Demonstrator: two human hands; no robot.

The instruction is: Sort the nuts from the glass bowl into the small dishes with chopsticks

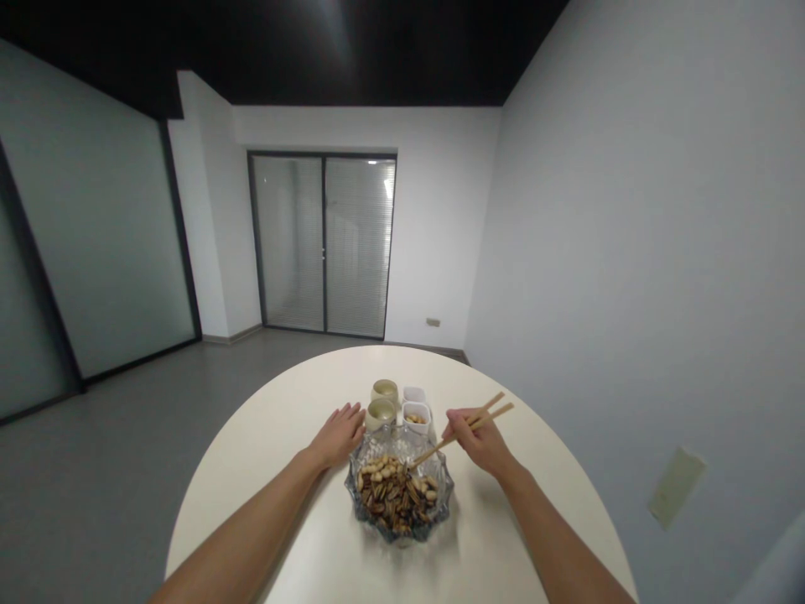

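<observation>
My right hand (476, 439) grips a pair of chopsticks (433, 451), their tips down among the nuts in a scalloped glass bowl (448, 495). Pale peanuts in shells (381, 470) lie toward the bowl's back left, with a few more at its right. Dark brown, elongated nuts or seeds (393, 503) fill the front. Whether the tips pinch a piece is too small to tell. My left hand (340, 434) rests flat on the table, fingers stretched out, beside the bowl's left rim and close to the nearer greenish cup (381, 413).
Behind the bowl, a white square dish (416, 417) holds some peanuts, and a second white dish (413, 394) stands beyond it. Another greenish cup (385, 390) is at the back left. Everything stands on a round, cream table (283, 403), with a wall (629, 252) close on the right.
</observation>
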